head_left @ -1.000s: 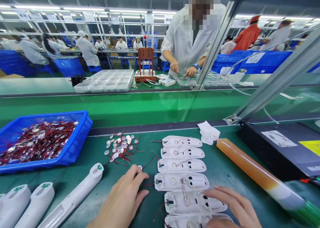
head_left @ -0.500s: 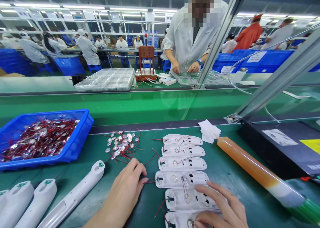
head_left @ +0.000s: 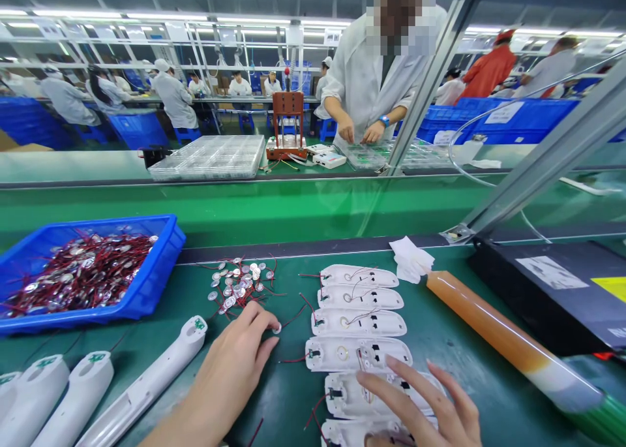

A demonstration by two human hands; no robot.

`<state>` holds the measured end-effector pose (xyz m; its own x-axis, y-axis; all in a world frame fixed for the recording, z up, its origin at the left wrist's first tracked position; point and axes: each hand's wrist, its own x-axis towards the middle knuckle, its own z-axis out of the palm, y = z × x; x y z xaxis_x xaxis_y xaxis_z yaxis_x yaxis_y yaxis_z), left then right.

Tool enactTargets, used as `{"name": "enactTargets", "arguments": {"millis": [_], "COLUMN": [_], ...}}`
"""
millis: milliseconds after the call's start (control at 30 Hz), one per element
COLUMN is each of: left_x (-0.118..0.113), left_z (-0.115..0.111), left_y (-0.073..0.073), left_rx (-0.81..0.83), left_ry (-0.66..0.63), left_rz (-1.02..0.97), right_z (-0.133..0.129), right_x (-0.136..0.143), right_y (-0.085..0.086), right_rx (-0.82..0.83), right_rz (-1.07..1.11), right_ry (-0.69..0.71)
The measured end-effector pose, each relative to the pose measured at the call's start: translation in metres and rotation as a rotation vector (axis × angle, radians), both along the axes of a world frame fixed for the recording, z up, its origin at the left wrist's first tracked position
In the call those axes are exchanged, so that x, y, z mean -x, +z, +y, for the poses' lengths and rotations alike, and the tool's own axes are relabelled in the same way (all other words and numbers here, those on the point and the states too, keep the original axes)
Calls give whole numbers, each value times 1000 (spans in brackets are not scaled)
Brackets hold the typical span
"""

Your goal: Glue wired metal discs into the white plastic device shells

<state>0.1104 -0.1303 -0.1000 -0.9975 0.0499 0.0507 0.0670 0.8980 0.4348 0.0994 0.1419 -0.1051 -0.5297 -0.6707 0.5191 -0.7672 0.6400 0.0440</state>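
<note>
My left hand [head_left: 239,352] is bent at the fingers, with a small round metal disc on red wires [head_left: 277,329] at its fingertips. Just beyond it lies a loose pile of similar wired discs [head_left: 238,282]. My right hand [head_left: 425,401] is spread over the nearer white plastic shell halves [head_left: 342,396], its thumb partly cut off by the lower frame edge. Several of these shells form a column, open side up, with discs and thin wires inside. The fourth shell from the back [head_left: 323,354] has a disc and a red wire trailing left.
A blue bin [head_left: 161,264] full of wired discs stands at the left. White handle-shaped housings [head_left: 147,375] lie in front of it. An orange-and-white tube [head_left: 493,323] and a black box [head_left: 542,290] occupy the right. Behind the green divider, a co-worker [head_left: 376,75] handles clear trays.
My left hand has shifted slightly left, and a disc now shows at its fingertips. My right hand's fingers have moved left and spread over the nearer shells.
</note>
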Motion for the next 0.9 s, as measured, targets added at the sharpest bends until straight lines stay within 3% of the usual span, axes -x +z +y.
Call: {"name": "enactTargets", "arguments": {"millis": [167,300,467,567,767,900], "left_x": [3,3,-1,-2,1,3], "left_z": [-4,-5,3,15,30,31], "left_y": [8,14,24,32,44,44], "left_rx": [-40,-51,-80,-136,-150,-143], "left_ry": [14,29,2,-54,-125,-125], "left_rz": [32,70,175,227,310,335], "right_z": [-3,-9,-19,-20,-19,-21], "right_x": [13,29,46,49,53,56], "right_y": [-5,3,16,17,12,13], "right_rx": [33,36,266,350,64,18], "right_rz": [-140,-172,-258,-305,-186,-206], "right_ry": [-11,59,232,213,219,228]}}
